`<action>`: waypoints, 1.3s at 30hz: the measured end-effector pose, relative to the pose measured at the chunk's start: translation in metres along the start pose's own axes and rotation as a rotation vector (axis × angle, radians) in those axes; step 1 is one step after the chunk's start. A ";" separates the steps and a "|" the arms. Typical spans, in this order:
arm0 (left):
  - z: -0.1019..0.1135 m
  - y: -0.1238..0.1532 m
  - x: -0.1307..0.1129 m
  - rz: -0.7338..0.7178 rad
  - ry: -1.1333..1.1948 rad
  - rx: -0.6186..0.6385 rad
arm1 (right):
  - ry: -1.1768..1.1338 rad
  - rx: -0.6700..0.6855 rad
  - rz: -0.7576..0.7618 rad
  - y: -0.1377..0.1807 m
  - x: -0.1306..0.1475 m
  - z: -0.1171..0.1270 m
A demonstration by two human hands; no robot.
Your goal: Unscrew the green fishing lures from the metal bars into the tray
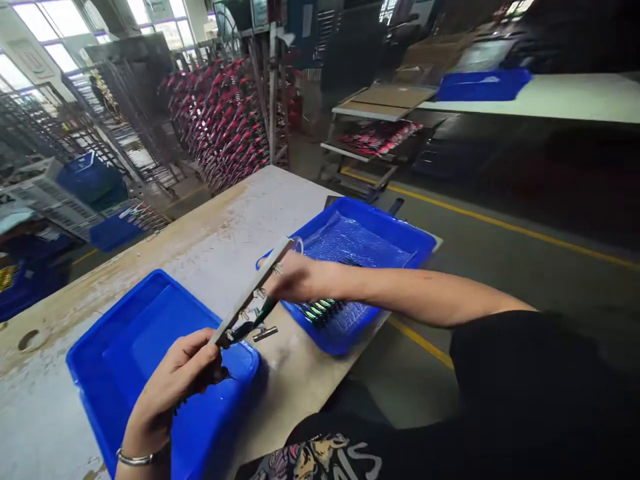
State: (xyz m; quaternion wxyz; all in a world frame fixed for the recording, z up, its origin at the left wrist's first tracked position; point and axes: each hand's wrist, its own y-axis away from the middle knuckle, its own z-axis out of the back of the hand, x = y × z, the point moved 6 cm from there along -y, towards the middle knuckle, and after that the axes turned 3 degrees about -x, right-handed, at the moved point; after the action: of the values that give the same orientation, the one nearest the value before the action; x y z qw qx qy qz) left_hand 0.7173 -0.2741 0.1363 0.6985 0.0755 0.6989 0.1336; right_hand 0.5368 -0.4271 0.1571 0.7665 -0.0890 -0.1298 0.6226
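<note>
The left hand [180, 371] is gripping a pale, straight, metal-clipped bar [253, 291] partly above the plain blue plastic tray [150, 323]. Beyond that tray, the right hand [293, 277] is curling beside the bar, its grip hidden.

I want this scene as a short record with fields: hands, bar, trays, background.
Left hand grip: around the lower end of a pale bar
Right hand grip: near the bar's upper part; fingertips unclear
Bar: tilted
Left tray: blue
Right tray: blue, holds dark green-striped pieces
Background: rack, red pieces
</note>
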 end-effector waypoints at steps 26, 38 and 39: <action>-0.206 -0.081 0.006 -0.059 0.174 -0.481 | -0.262 0.612 -1.057 0.301 -0.330 -0.208; -0.219 -0.103 0.004 -0.073 0.208 -0.505 | -0.380 0.592 -0.980 0.323 -0.317 -0.216; -0.224 -0.102 0.003 -0.077 0.209 -0.522 | -0.393 0.583 -0.973 0.324 -0.315 -0.217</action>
State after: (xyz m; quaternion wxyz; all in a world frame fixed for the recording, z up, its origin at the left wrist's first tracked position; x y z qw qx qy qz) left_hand 0.5022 -0.3888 0.1010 0.6231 -0.1478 0.7115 0.2894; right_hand 0.2416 -0.6618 -0.1733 0.9180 0.3115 -0.1187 0.2150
